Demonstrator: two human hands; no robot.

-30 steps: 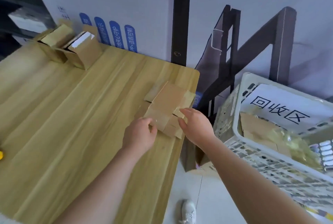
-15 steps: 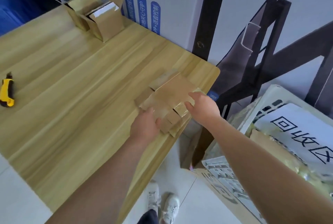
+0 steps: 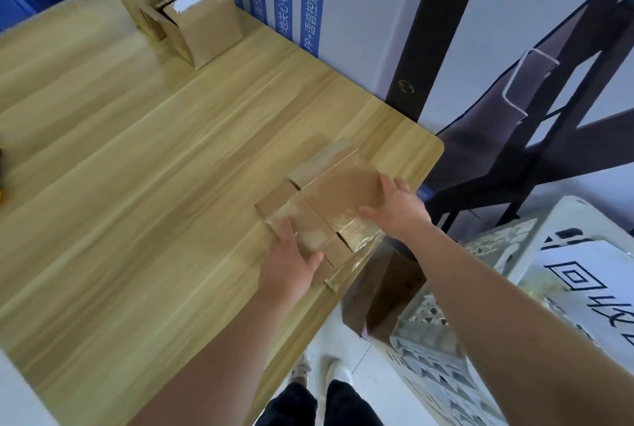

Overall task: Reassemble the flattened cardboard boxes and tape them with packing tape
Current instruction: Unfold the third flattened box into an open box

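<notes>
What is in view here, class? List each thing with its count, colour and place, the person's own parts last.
table: one, light wood, left and middle.
flattened box: one, brown with shiny tape, table's near right corner.
open boxes: two, brown, upright at the table's far end.
tool: one, yellow, cut off at left edge.
crate: one, white, right of the table.
sign: one, white with black characters, on the crate.
frame: one, dark, by the wall behind the crate.
labels: several, blue, on the wall.
shoes: two, pale, on the floor below.
left hand: one, fingers straight on the flattened box's near end.
right hand: one, fingers spread on its right side.
</notes>
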